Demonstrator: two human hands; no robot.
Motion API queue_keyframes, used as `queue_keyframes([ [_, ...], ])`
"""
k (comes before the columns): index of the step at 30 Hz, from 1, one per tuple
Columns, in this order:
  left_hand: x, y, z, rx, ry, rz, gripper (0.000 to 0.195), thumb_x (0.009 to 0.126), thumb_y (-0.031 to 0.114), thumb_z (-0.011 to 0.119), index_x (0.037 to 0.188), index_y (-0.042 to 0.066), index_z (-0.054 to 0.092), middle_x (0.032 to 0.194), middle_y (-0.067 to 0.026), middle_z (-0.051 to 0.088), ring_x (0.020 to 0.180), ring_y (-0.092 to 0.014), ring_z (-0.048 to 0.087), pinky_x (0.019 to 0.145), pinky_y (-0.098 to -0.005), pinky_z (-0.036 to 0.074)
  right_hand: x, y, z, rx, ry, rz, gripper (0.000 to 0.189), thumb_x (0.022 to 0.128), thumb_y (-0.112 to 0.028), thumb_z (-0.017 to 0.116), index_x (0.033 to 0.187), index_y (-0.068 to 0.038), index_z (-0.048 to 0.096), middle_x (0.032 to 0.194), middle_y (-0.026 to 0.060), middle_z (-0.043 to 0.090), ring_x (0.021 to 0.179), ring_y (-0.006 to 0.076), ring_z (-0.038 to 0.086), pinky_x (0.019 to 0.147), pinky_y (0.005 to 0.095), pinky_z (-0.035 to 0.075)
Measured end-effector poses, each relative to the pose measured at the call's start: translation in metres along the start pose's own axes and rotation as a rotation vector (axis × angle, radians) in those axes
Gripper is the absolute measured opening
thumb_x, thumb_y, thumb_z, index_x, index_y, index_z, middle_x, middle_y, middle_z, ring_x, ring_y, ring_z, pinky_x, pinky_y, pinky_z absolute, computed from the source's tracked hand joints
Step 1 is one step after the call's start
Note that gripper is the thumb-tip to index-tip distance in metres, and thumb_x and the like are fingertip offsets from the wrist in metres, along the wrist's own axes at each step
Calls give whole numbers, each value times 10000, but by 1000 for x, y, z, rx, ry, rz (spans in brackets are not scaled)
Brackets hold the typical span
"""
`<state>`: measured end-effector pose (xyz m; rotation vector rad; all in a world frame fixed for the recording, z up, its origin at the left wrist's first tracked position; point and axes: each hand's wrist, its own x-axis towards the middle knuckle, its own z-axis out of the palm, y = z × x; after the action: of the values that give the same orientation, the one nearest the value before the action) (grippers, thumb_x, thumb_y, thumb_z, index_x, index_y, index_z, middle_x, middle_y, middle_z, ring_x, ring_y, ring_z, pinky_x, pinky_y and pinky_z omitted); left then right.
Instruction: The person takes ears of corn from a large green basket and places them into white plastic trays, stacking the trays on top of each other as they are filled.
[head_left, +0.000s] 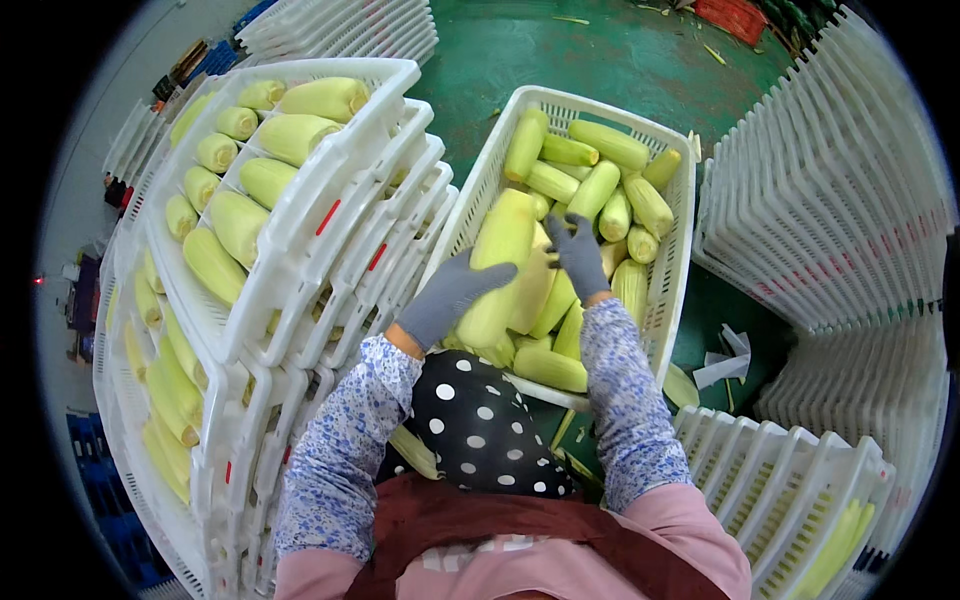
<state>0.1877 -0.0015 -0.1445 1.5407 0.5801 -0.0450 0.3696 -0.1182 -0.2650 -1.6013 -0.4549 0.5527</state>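
Note:
My gloved left hand (459, 294) grips a large pale-green ear of corn (496, 262), its thumb lying across the husk. This ear is above the left side of a white slotted plastic crate (679, 300) in front of me. My right hand (577, 255), also in a grey glove, hovers over the crate's middle with fingers apart and nothing visible in them. Just beyond its fingertips lies another husked ear (595, 189). Several more trimmed ears (551, 367) lie loosely at various angles in the crate. What is beneath the right palm is hidden.
At left, stacked white trays (300, 285) hold ears in rows. Tall stacks of nested white crates (825, 187) rise at right. A white crate (780, 487) with corn stands at lower right. Paper scraps (727, 364) and husk bits lie on the green floor (495, 45).

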Motion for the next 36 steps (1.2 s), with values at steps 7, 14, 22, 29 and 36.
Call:
queue_keyframes([
  [7,-15,-7,-9,-638,65,-64,543,846,356,663,1182,-53,541,1003,-83,634,834,-133,627,740,-251,514,26,57,64,-1235,54,289,918,708,-508,679,1360,25,312,1090,247,582,1000,357,586,876,423,470],
  [14,-24,-7,-18,-639,120,-86,594,797,393,708,1172,-38,544,978,-92,632,796,-152,631,694,-268,526,3,49,45,-302,-11,190,554,663,-357,780,1006,40,604,866,123,655,744,181,620,669,313,496],
  [22,-43,27,6,30,-18,241,583,778,358,706,1203,-8,552,1056,-119,608,895,-191,600,829,-281,478,-21,-67,25,503,-243,-266,260,872,-123,545,1103,-4,549,972,47,601,862,123,563,756,253,475],
  [29,-71,84,11,367,116,505,610,644,416,779,1056,-7,629,1104,-184,590,950,-255,606,838,-352,482,-26,-161,33,456,-309,-600,230,914,-143,508,1097,-23,579,948,36,591,832,124,550,765,253,461],
  [36,-184,43,-50,-631,169,484,606,772,281,684,1250,-33,483,1090,-89,621,968,-165,602,855,-293,484,24,-16,-12,-428,-34,-281,529,897,-352,551,1219,62,493,1175,242,567,1062,342,552,916,388,435],
])
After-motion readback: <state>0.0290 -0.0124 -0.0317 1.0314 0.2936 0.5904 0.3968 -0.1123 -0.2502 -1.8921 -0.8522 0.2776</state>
